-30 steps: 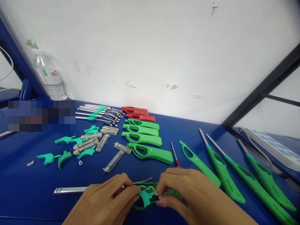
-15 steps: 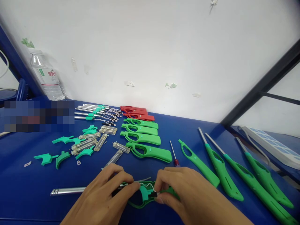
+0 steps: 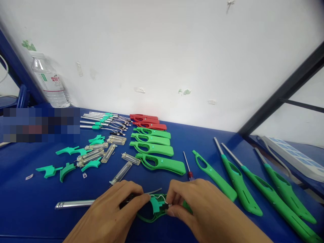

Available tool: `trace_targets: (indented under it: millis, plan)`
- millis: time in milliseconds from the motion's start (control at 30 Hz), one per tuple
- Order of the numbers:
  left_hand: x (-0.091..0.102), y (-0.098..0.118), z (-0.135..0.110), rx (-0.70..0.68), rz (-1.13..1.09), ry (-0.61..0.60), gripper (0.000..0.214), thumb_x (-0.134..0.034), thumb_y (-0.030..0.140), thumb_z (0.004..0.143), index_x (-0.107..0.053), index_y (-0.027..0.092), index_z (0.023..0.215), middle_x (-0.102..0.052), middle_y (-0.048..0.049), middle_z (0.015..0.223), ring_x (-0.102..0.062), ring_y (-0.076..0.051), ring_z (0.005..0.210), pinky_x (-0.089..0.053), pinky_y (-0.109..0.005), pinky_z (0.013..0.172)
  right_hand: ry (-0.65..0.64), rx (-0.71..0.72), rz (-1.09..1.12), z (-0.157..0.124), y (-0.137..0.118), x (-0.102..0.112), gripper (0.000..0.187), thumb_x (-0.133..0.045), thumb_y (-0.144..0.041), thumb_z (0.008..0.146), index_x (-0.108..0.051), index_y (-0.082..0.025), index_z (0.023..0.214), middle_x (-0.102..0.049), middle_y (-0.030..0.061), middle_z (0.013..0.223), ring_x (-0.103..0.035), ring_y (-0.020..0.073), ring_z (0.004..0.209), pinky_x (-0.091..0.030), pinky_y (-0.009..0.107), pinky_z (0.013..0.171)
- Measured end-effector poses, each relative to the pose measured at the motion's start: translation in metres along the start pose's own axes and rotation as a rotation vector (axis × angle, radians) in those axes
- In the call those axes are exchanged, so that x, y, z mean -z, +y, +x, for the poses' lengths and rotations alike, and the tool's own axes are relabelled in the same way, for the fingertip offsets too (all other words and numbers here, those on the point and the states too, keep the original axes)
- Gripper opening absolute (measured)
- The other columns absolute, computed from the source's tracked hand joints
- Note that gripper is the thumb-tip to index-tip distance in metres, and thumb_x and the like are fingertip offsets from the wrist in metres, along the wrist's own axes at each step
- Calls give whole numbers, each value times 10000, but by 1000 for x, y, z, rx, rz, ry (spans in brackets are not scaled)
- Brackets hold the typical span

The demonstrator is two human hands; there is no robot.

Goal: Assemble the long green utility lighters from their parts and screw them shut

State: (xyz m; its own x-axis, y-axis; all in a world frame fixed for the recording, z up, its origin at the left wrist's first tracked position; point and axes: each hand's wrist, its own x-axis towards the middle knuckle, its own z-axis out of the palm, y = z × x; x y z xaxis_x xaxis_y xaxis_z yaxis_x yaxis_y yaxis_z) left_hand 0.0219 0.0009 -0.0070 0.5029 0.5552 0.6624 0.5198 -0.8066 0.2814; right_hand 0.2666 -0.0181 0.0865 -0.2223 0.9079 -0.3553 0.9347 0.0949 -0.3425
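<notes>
Sitting in green shell (image 3: 162,213): teal trigger (image 3: 155,205); right fingers (image 3: 172,211) pinching black piece (image 3: 165,206), left fingers (image 3: 143,199), grip unclear

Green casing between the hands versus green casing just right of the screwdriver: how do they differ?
The handled casing lies open side up, with a teal trigger and white wire visible; the untouched casing shows its smooth outer face. The left hand and right hand partly cover the handled casing; the untouched casing is fully in view. Both are green with a looped opening.
</notes>
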Motion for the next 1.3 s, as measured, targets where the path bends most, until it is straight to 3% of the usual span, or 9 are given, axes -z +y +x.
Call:
trace_targets:
  millis: [167,300,433,600,733,900,1167,1300]
  plan:
    - [4,1,6,-46,43,-69,468,-487,12,1040,-780,294,1273,-831,-22,1090,-828,-148,925,-642,-173,844,19,25,25,2,1,-3,152,-799,-139,993,-742,-272,948,-874,-39,956,-792,231,875,-428,330,751]
    - [6,2,12,-57,45,-18,462,-464,15,1037,-793,288,1210,-827,-12,1037,-825,-138,870,-637,-165,806,31,39,60,6,4,-6,168,-824,-140,958,-713,-261,922,-859,-44,933,-769,211,855,-438,307,736]
    - [3,4,12,-68,43,-41,422,-472,53,1053,-788,280,1216,-813,-16,1027,-819,-149,867,-646,-197,826,37,23,102,11,5,-8,171,-851,-155,929,-721,-266,944,-845,-44,916,-760,210,852,-460,295,738]
    - [3,6,7,-10,-36,-58,394,-460,67,1106,-764,275,1245,-775,-34,1077,-781,-165,930,-639,-226,864,35,14,160,14,7,-7,187,-851,-128,895,-724,-265,898,-817,-55,867,-727,186,794,-452,271,707]
    - [9,9,8,24,-55,-138,290,-517,145,1157,-756,283,1245,-765,-29,1108,-774,-180,988,-643,-258,950,71,44,253,14,11,-9,193,-863,-129,870,-736,-274,874,-799,-79,826,-712,166,788,-438,259,714]
    - [8,7,5,2,-24,-145,236,-508,265,1210,-735,284,1272,-758,-27,1112,-774,-177,949,-650,-246,862,61,53,272,16,11,-6,198,-867,-100,845,-775,-273,873,-780,-85,765,-683,152,739,-410,257,683]
    - [3,4,2,10,-32,-152,193,-518,273,1213,-703,283,1265,-743,-23,1108,-771,-174,935,-637,-247,829,48,82,317,7,16,-1,189,-793,-119,964,-836,-290,896,-849,-79,880,-740,158,832,-460,262,775]
    - [4,3,-1,6,-28,-172,170,-537,271,1205,-696,284,1266,-737,-22,1133,-770,-183,956,-636,-260,839,43,75,302,8,17,-1,209,-776,-91,951,-836,-279,882,-829,-81,841,-709,145,787,-430,259,728]
